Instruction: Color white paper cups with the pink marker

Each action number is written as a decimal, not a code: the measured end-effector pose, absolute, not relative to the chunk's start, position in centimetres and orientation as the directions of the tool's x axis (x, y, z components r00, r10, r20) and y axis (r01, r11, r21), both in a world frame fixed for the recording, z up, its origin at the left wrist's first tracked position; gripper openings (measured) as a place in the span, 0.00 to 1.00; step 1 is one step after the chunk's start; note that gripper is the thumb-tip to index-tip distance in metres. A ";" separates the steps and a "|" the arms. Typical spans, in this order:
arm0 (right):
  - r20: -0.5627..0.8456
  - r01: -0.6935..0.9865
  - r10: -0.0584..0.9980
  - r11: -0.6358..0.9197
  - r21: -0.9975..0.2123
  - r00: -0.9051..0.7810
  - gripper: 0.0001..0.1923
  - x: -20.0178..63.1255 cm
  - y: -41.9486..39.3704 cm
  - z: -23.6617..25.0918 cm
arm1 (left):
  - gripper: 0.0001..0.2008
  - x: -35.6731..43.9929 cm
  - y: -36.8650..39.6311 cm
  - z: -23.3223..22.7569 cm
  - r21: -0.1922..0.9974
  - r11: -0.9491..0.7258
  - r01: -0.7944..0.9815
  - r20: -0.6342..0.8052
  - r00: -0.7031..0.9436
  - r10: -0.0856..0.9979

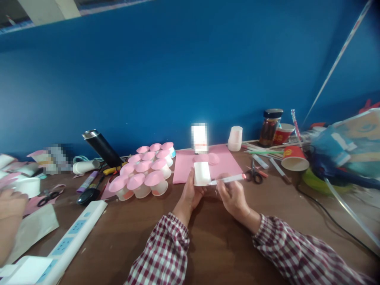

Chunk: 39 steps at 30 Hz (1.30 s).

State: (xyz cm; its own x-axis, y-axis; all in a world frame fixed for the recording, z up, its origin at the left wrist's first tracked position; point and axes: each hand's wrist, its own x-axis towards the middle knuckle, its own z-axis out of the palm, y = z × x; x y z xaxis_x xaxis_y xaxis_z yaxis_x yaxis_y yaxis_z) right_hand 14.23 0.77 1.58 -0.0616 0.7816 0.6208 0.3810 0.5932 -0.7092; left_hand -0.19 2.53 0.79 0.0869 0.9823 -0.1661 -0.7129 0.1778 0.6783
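Observation:
My left hand (192,194) is wrapped round a white paper cup (202,174), held just above the table in front of me. In my right hand (233,197) is a white marker pen (230,179) with a red end, its tip at the cup's lower right edge. Behind the cup, round pink paper discs (213,159) lie on a stack of pink paper (184,166). To the left stand several white cups (158,187) topped with pink paper cones (154,177). A nested stack of white cups (235,138) stands behind the paper on the right.
Scissors (254,174), a red cup (293,158), a glue gun (329,168) and a lidded jar (269,126) are on the right. Leftward lie a black thermos (102,146), a computer mouse (88,195) and a power strip (74,237). Another person's hand (12,209) is at the far left.

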 end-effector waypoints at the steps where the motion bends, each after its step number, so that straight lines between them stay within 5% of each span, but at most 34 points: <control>1: 0.620 0.382 0.782 0.592 -0.710 -0.061 0.10 14.2 0.8 1.6 | 0.23 -0.2 2.5 0.8 0.678 0.177 -0.713 -0.165 0.087 0.982; 39: 0.604 0.356 0.796 0.560 -0.748 0.017 0.11 14.2 0.9 1.7 | 0.28 -0.4 2.4 0.5 0.653 0.253 -0.714 -0.111 0.240 0.964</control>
